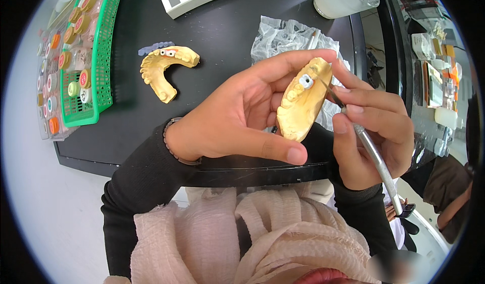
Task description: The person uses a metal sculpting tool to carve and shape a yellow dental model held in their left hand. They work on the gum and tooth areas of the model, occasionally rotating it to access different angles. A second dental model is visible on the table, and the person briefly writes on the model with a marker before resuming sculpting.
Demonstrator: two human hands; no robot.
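Near the near edge of the desk (pixel 217 34), the yellow tooth model (pixel 298 113), likely light, stiff and brittle, best gripped clear of its teeth, is clasped by the left hand (pixel 230 114), a metal pick (pixel 375 157) by the right hand (pixel 386 120).

Blk long sleeves (pixel 144 175), plain-looking, reach both wrists behind the bare hands (pixel 222 117), w/ a thin dk brown segmented bracelet (pixel 167 145) just behind the L one, & a lt beige crinkled scarf (pixel 303 243) in loose, wide folds btwn the forearms, bodyward of the hands.
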